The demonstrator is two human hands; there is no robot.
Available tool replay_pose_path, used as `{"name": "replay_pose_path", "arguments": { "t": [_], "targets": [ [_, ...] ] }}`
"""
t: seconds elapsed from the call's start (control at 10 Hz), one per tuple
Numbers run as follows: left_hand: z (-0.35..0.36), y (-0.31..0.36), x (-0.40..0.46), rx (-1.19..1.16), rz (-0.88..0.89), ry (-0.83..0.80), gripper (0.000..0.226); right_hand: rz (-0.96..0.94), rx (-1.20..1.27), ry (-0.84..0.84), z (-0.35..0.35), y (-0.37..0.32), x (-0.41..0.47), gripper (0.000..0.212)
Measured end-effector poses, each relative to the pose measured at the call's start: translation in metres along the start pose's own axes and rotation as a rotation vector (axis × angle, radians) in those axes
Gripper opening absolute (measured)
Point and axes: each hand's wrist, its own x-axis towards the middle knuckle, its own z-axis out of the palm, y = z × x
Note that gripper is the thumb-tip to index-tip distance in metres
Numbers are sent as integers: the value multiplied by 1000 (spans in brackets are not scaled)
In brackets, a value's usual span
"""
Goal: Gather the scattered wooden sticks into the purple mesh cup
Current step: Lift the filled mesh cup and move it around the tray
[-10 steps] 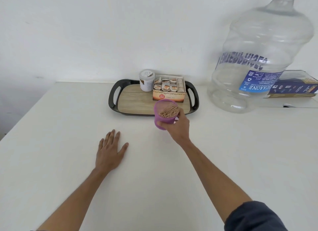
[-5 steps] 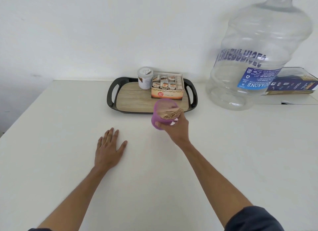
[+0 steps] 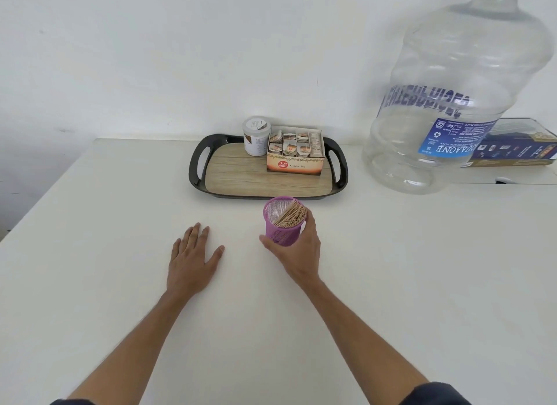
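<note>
Head view: right hand (image 3: 297, 251) grips purple mesh cup (image 3: 281, 226) of sticks (image 3: 291, 216); left hand (image 3: 193, 254) lies flat, open, beside.

A purple mesh cup (image 3: 281, 223) of thin wooden sticks (image 3: 291, 216) stands before a black-rimmed wooden tray (image 3: 241, 178); a clear water jug (image 3: 452, 103) stands right.

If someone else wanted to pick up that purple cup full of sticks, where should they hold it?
Probably around the lower wall of the purple mesh cup, coming from the side, as the right hand does now. It is round, narrows toward the base, and stands open-topped with the wooden sticks poking above the rim, so a grip from above looks awkward.
</note>
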Motion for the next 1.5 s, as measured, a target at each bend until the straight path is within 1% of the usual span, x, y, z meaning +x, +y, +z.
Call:
{"name": "replay_pose_path", "arguments": {
  "t": [0.1, 0.2, 0.3, 0.4, 0.5, 0.6, 0.7, 0.8, 0.9, 1.0, 1.1, 1.4, 1.5],
  "targets": [
    [0, 0, 0, -6, 3, 0, 87, 72, -18, 79, 13, -5, -1, 117],
    [-1, 0, -1, -11, 4, 1, 88, 132, 34, 88, 11, -17, 15, 100],
    [-2, 1, -1, -13, 1, -3, 89, 5, 192, 151, -4, -40, 41, 89],
    [-1, 1, -1, -14, 1, 0, 89, -70, 249, 113, -15, -46, 56, 81],
    [-1, 0, -2, -17, 3, 5, 90, -60, 234, 34, -19, -35, 56, 81],
    [0, -1, -1, -16, 5, 13, 89, -89, 351, 132, -26, -43, 62, 80],
    [1, 0, -1, -14, 10, 12, 88, -101, 351, 162, -32, -44, 63, 74],
    [0, -2, -1, -20, 7, 21, 89, -29, 231, 58, -24, -29, 52, 70],
    [1, 0, -1, -15, 9, 20, 89, -48, 253, 105, -23, -35, 51, 73],
    [1, -1, 0, -14, 6, 18, 89, -42, 234, 78, -20, -34, 49, 76],
    [0, 0, 0, -10, 7, 9, 89, 1, 134, -3, -15, -19, 39, 88],
    [-1, 1, -1, -12, 6, 15, 89, 38, 92, -98, -6, -2, 24, 92],
    [-1, 1, -1, -14, 4, 13, 89, 22, 77, -133, -5, 1, 21, 91]
  ]
}}
